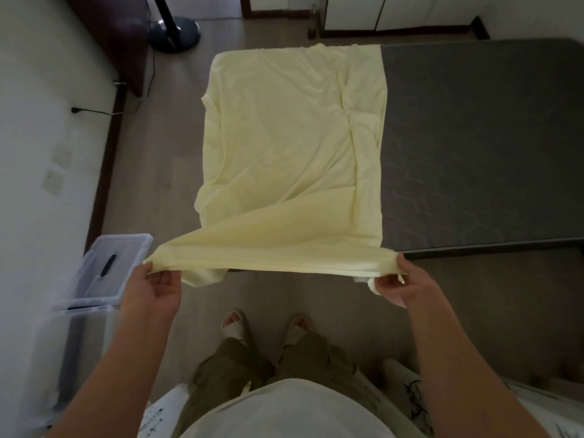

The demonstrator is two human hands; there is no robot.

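Note:
A pale yellow sheet [290,137] lies spread over the left part of a dark grey mattress [480,147], wrinkled along its right side. Its near edge is lifted off the bed and pulled taut between my hands. My left hand [155,289] pinches the near left corner of the sheet. My right hand [401,279] pinches the near right corner, with a bit of cloth hanging below the fingers. Both hands are held just in front of the mattress's near edge.
A clear plastic storage box [104,270] with a dark-handled item on its lid stands at my left. A fan base [175,33] and a cable lie on the wooden floor at the back left. White cabinets [395,11] line the far wall. My slippered feet [268,327] are below.

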